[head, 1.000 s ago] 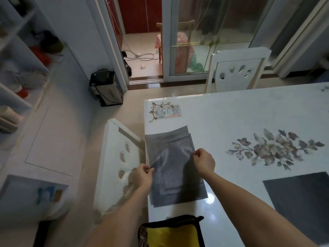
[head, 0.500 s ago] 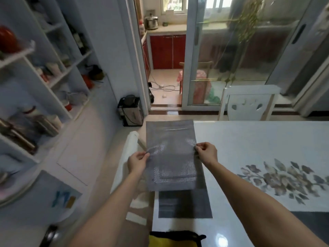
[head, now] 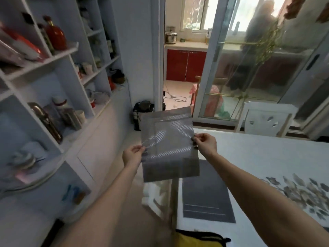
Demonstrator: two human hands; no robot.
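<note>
A grey, see-through mesh bag (head: 169,145) hangs upright in the air in front of me, above the table's left end. My left hand (head: 132,155) pinches its left edge and my right hand (head: 204,142) pinches its right edge, at about mid height. Below it, a second grey mesh bag (head: 207,196) lies flat on the white table (head: 258,157).
A yellow cloth with black trim (head: 199,239) lies at the table's near edge. White chairs stand at the left side (head: 156,196) and far side (head: 267,120). Shelves with bottles and cups (head: 53,77) fill the left wall. A person (head: 258,32) stands behind the glass door.
Both hands lifted the upper mesh bag off the table and up to chest height, leaving the other bag lying flat. My view tilted upward toward the kitchen door.
</note>
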